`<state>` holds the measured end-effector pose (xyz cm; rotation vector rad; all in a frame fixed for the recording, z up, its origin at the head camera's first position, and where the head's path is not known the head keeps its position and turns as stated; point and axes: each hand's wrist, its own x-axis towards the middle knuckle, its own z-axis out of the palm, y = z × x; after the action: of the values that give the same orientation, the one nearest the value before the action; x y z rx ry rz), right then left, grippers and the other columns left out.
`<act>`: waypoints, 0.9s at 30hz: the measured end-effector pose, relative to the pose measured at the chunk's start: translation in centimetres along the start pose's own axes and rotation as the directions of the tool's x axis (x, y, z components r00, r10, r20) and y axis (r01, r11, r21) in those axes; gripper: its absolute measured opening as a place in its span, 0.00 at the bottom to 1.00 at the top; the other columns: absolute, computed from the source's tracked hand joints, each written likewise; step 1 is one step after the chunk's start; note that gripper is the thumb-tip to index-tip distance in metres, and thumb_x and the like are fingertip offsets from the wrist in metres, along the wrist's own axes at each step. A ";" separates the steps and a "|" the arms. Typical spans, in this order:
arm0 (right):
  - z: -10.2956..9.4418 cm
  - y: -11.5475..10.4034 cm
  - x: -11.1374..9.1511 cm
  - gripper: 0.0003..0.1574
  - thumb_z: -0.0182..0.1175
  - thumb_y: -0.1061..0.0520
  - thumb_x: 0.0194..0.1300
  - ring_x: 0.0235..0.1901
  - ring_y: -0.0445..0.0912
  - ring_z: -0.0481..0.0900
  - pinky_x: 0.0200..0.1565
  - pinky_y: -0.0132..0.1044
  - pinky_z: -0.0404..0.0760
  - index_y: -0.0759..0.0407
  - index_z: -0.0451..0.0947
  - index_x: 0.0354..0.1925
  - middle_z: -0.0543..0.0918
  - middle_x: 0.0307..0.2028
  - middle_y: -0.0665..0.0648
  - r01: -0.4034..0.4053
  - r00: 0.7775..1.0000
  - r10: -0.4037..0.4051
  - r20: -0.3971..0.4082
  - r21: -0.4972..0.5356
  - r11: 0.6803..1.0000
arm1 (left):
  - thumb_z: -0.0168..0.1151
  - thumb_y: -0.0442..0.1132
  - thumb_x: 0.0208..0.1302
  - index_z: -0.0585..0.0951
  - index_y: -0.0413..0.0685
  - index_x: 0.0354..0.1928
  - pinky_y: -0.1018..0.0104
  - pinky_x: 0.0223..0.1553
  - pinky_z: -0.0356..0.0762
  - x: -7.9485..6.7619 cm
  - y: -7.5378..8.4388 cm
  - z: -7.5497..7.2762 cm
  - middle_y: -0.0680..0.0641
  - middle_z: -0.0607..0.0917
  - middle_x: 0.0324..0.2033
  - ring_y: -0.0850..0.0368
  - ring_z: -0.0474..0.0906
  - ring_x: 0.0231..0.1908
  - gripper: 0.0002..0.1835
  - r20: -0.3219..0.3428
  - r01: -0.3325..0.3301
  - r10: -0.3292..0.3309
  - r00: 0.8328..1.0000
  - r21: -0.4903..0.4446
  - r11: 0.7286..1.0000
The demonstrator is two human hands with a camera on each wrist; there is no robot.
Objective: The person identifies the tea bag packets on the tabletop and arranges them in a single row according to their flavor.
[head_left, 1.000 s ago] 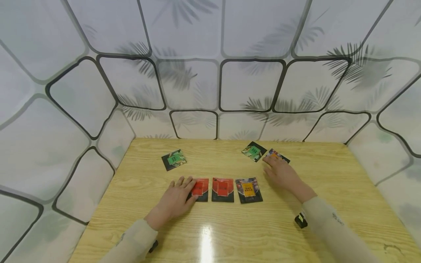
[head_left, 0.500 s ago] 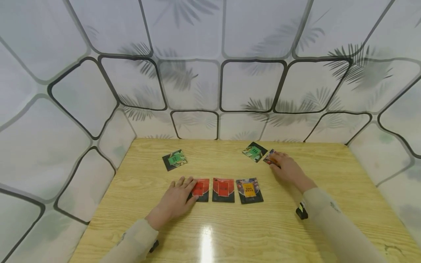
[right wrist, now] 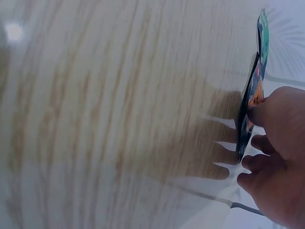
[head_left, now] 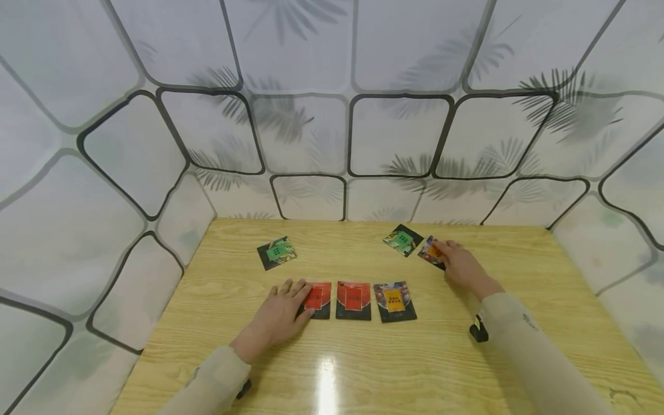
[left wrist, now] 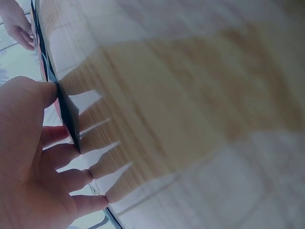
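My left hand [head_left: 280, 312] rests with fingers spread at the left side of a red packet [head_left: 320, 300]. In the left wrist view, the thumb [left wrist: 47, 93] touches that packet's near edge. To its right lie a second red packet [head_left: 354, 300] and a dark packet with an orange label [head_left: 394, 300]. At the back right, my right hand [head_left: 465, 268] holds another orange-labelled packet [head_left: 430, 252] by its right end. The right wrist view shows the thumb [right wrist: 258, 114] on its face and the curled fingers at its edge.
One green-labelled packet [head_left: 403, 240] lies just left of the packet under my right hand. Another green-labelled packet [head_left: 277, 252] is at the back left. The wooden table [head_left: 353, 369] is bounded by patterned walls [head_left: 399, 135] behind and at both sides.
My right hand has slid rightward across the orange-labelled packet, from its left part to its right end, uncovering the left part. The left hand and the other packets have stayed put.
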<state>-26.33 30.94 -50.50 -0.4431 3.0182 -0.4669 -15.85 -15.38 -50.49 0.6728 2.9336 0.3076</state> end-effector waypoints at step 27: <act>0.7 -0.8 -1.5 0.38 0.57 0.44 0.81 0.65 0.84 0.67 0.63 0.77 0.70 0.70 0.67 0.73 0.70 0.67 0.85 -0.055 0.998 0.056 -0.031 0.030 0.998 | 0.53 0.55 0.81 0.68 0.45 0.79 0.29 0.72 0.64 -0.1 0.0 0.1 0.37 0.69 0.77 0.29 0.64 0.76 0.34 -0.016 -0.008 0.008 1.000 -0.004 1.000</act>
<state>-24.62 30.42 -50.86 -0.3522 3.0410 -0.5181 -15.77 -15.41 -50.56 0.6855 2.9456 0.3211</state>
